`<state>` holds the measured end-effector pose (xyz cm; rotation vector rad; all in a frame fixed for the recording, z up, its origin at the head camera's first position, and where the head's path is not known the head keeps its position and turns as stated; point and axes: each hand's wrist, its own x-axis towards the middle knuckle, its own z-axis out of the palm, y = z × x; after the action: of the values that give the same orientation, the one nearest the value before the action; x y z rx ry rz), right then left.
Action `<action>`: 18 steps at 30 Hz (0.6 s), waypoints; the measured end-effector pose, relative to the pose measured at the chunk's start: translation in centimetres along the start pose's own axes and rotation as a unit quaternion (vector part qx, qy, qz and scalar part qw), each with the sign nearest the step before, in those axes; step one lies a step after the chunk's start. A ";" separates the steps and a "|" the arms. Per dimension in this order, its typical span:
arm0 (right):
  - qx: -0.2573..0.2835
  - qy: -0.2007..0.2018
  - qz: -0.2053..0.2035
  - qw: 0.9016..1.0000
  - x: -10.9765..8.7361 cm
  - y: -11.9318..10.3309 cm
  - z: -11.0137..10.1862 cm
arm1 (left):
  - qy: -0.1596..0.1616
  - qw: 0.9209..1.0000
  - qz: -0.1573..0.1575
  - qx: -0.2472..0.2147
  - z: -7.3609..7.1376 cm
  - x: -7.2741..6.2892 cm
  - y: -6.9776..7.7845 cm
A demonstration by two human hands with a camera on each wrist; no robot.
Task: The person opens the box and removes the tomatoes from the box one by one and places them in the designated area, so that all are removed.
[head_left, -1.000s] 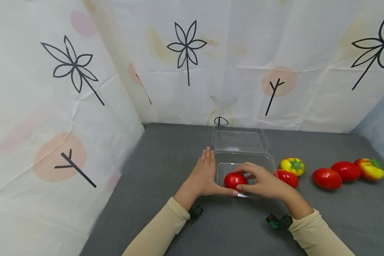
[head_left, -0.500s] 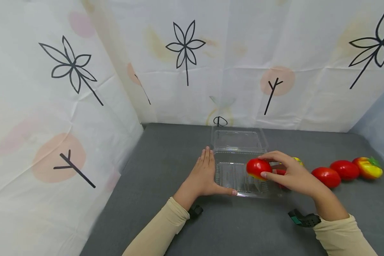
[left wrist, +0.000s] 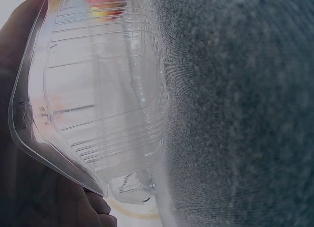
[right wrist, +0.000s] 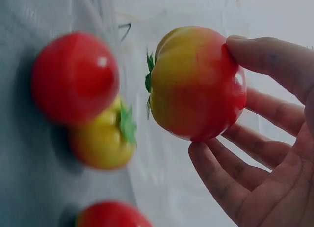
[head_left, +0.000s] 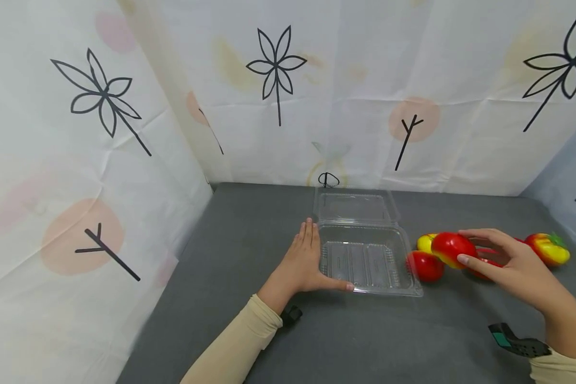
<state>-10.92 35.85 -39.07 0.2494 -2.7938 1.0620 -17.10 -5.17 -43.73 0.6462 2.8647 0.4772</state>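
Observation:
My right hand (head_left: 520, 272) pinches a red and yellow tomato (head_left: 451, 248) between thumb and fingertips, raised over the table right of the clear plastic container (head_left: 360, 264). In the right wrist view the tomato (right wrist: 196, 84) shows its yellow side and a green leafy top. My left hand (head_left: 297, 264) lies against the container's left side, fingers straight, with the thumb stretched along its front edge. The container's lid (head_left: 355, 207) is folded back, and nothing lies inside. Close to its right side sit a red tomato (head_left: 424, 266) and a yellow one (head_left: 424, 242).
Another red and yellow tomato (head_left: 549, 249) with a green top lies at the far right. More red ones are partly hidden behind my right hand. The grey cloth-covered table (head_left: 249, 224) meets a white patterned curtain (head_left: 350, 122) at the back.
My right hand has lifted the tomato out of the container and carried it right, beyond the container's edge. My left hand has stayed in place.

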 end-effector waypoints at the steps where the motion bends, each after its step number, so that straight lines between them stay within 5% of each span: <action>1: -0.004 0.003 0.009 1.000 -0.3 0.4 -0.1 | 0.000 1.000 0.001 0.002 0.0 0.0 0.0; 9: -0.017 0.027 0.040 0.999 -2.8 2.8 -0.5 | -0.001 1.000 0.003 0.003 0.0 0.1 -0.1; 18: -0.047 -0.009 0.113 0.992 -3.9 4.4 -0.9 | 0.002 1.000 0.001 -0.003 0.4 0.0 -0.3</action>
<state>-7.97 40.08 -42.02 -0.0719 -2.9313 0.9708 -17.16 -5.29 -44.19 0.6474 2.8665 0.4866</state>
